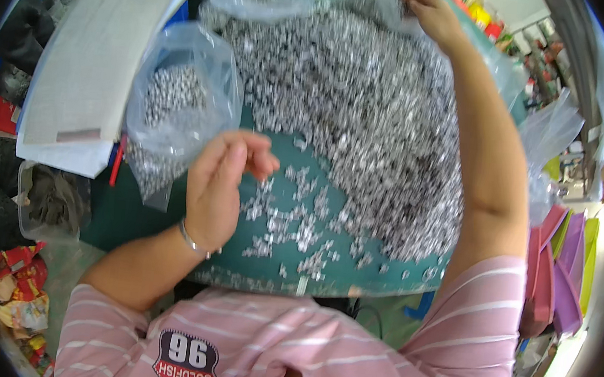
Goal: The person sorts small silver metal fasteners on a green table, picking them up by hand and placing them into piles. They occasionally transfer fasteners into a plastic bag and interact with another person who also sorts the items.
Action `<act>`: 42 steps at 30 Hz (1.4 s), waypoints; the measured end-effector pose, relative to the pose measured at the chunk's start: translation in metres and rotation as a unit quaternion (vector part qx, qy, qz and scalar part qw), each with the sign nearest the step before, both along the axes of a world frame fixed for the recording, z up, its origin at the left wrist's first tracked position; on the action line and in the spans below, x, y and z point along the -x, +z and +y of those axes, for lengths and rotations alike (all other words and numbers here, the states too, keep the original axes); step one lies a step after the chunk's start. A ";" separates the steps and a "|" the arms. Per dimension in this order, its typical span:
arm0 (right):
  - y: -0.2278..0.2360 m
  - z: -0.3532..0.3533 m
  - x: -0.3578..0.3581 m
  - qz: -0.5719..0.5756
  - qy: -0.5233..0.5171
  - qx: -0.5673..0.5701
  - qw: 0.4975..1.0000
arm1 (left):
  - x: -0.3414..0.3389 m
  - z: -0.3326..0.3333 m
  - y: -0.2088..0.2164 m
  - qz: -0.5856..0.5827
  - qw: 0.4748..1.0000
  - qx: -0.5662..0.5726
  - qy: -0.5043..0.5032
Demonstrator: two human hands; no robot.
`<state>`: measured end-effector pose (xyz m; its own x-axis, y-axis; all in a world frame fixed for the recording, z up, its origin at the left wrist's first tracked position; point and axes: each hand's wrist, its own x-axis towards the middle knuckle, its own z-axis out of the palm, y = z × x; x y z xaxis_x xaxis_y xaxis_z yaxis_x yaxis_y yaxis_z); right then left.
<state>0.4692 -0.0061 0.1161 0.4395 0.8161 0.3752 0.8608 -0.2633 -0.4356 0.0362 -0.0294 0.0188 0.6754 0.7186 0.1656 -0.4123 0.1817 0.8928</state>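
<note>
While stretching the right hand [432, 18], too blurred to tell if gripping, to a clear bag [383, 7] beside heaped metal parts [355, 92] on the counter [117, 220], holding the left hand [219, 180] half-uncurled.

Your T-shirt [252, 329] is pink with white stripes, its badge [187, 358] black and red. Your bracelet [192, 240] is silver. Tabletop [124, 222] below your hands: dark green. Small metal parts [368, 108]: silvery grey. Plastic bag [221, 57]: clear, bluish tint.
</note>
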 end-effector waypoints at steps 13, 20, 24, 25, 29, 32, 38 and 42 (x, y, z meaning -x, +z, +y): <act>-0.055 -0.220 0.241 -0.061 0.135 0.009 0.989 | -0.003 -0.002 -0.004 0.118 0.809 -0.562 -0.121; -0.094 -0.299 0.310 0.070 -0.041 0.044 0.996 | -0.008 -0.006 -0.012 0.183 0.786 -0.585 -0.084; -0.107 -0.301 0.316 0.095 -0.039 -0.021 0.995 | -0.007 -0.025 -0.003 0.167 0.816 -0.549 -0.073; -0.106 -0.301 0.314 0.110 -0.039 -0.030 0.993 | -0.006 -0.033 0.000 0.166 0.819 -0.541 -0.090; -0.099 -0.307 0.305 0.098 -0.049 -0.058 0.992 | -0.023 -0.069 0.000 0.065 0.803 -0.576 -0.139; -0.098 -0.315 0.302 0.361 -0.096 -0.152 0.915 | -0.046 -0.096 -0.006 0.088 0.770 -0.608 -0.173; -0.104 -0.337 0.297 0.582 -0.070 -0.218 0.780 | -0.065 -0.105 -0.017 0.147 0.709 -0.662 -0.194; -0.104 -0.321 0.323 0.099 -0.071 0.036 0.992 | -0.062 -0.103 -0.011 0.145 0.709 -0.664 -0.188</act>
